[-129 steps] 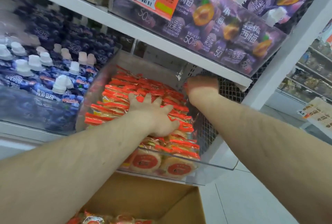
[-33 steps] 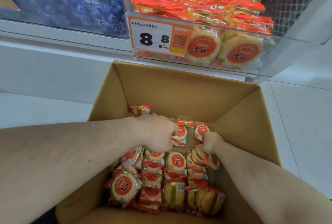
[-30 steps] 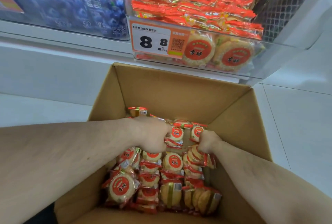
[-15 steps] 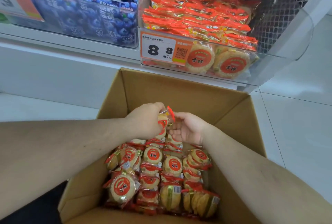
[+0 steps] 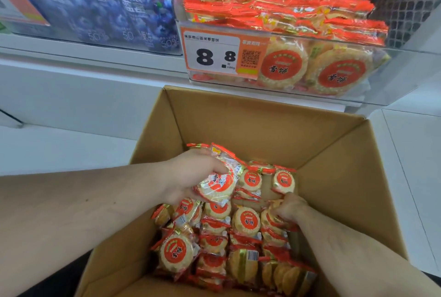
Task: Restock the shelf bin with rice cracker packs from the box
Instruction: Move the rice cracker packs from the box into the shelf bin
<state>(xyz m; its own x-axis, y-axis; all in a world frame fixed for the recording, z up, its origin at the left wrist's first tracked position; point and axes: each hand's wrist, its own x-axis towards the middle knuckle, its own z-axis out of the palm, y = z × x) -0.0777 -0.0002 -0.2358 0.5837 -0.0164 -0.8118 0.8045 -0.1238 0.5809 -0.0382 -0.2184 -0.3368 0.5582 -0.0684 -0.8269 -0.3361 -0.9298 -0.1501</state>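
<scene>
Left hand (image 5: 191,177) holds a rice cracker pack (image 5: 218,183) above the box (image 5: 334,153); right hand (image 5: 290,208) fingers curl around another inside. The shelf bin (image 5: 401,77) looks nearly full; many packs remain.

- The left hand (image 5: 191,177) has its fingertips tucked behind the rice cracker pack (image 5: 218,183) it holds, out of sight.
- The right hand (image 5: 290,208) buries its fingers among the packs at the right of the box (image 5: 262,127); which pack they grip cannot be told.
- The box's near wall is cut off by the lower edge.
- The shelf bin (image 5: 393,77) runs past the top edge.
- The blue pouches (image 5: 107,10), upper left, are blurred, their print unreadable.
- The small print on the price tag (image 5: 214,54) is too fine to read.
</scene>
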